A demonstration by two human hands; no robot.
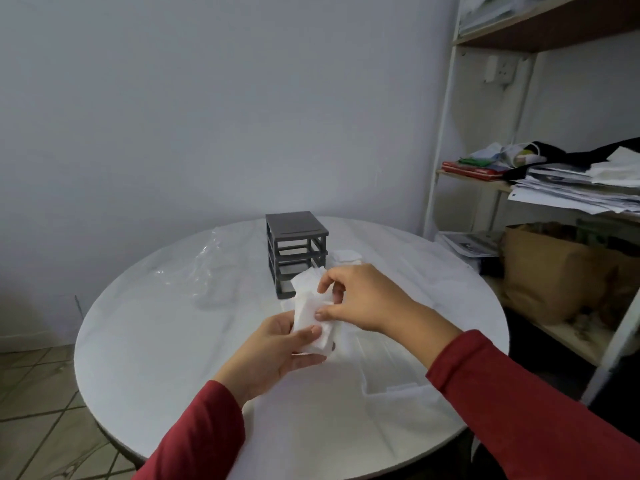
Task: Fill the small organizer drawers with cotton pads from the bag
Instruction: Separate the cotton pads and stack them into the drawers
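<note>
We gripped a stack of cotton pads (pixel 312 318) in our left hand (pixel 277 349), our right hand (pixel 362 299) pinching its top, the grey organizer (pixel 296 251) just beyond both hands and the clear bag (pixel 211 271) beyond the left.

Your picture is dim and bluish, a little blurry all over, and the shelf (pixel 554 31) leans at the edge

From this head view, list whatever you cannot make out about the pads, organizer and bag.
Head view only.
cotton pads: stack count hidden by fingers of left hand and right hand.
organizer: bottom slot covered by the pads.
bag: clear plastic on white table; contents unreadable.
shelf: cut off by right edge.
</note>
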